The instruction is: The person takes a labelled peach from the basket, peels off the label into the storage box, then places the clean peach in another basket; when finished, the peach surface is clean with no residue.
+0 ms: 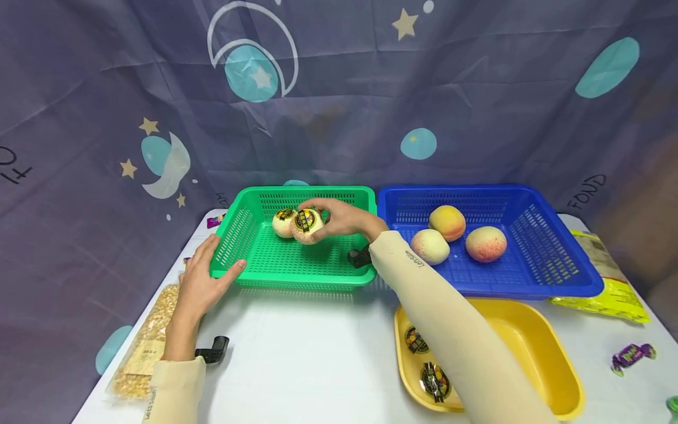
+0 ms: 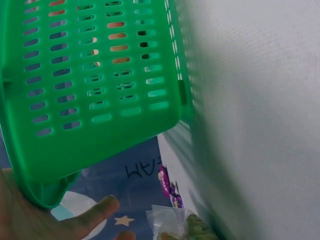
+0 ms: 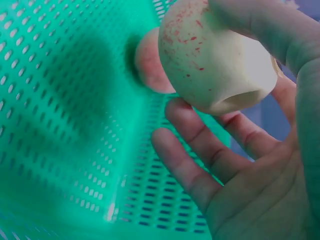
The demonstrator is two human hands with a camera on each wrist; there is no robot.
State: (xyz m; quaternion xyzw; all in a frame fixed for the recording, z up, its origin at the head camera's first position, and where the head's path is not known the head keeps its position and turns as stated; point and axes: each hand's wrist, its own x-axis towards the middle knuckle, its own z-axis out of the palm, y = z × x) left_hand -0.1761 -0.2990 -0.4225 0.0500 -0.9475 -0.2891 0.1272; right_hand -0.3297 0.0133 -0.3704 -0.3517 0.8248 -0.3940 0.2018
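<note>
- Head view is showing your right hand (image 1: pixel 341 217) reaching into the green basket (image 1: pixel 296 265), fingers curled around a labelled peach (image 1: pixel 307 225) that is touching a second labelled peach (image 1: pixel 284 222) at its 9 o'clock.
- Right wrist view is showing the grip sitting at thumb and fingertips (image 3: pixel 180 112) only, palm clear; you are risking the fruit rolling out and knocking its neighbour.
- Your left hand (image 1: pixel 203 277) is lying flat and relaxed, fingers straight, against the basket's corner at 7 o'clock; pressing harder could be tipping or sliding the basket across the desk (image 1: pixel 318 353).
- Your right sleeve (image 1: pixel 450 318) is crossing over the yellow tray (image 1: pixel 556 359) at 5 o'clock; dragging it back low could be catching the tray's rim.
</note>
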